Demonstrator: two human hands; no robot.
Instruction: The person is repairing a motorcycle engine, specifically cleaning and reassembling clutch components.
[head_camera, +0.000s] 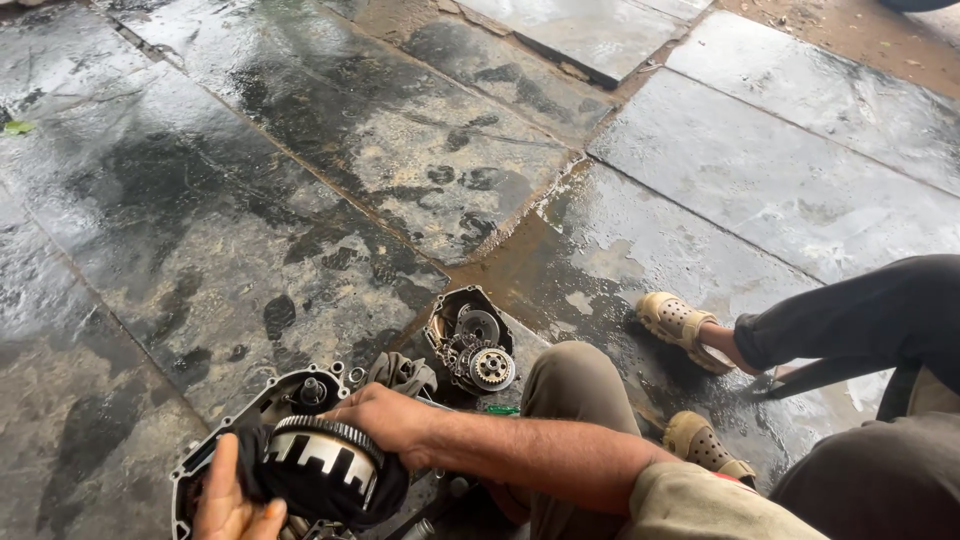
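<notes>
My left hand (232, 500) and my right hand (390, 420) both hold a round slotted metal clutch basket (322, 455), wrapped in a dark rag (300, 490). The left hand cups it from below at the bottom edge of the view. The right hand grips it from the upper right, its forearm reaching in from the right. Under the basket lies an open engine side cover (250, 415) on the wet stone floor.
A second engine casing (470, 345) with gears lies just beyond my knee. A crumpled grey rag (402, 372) sits beside it. Another person's feet in tan sandals (678, 322) and dark trouser leg rest at right. Wet stone slabs (300, 180) stretch beyond.
</notes>
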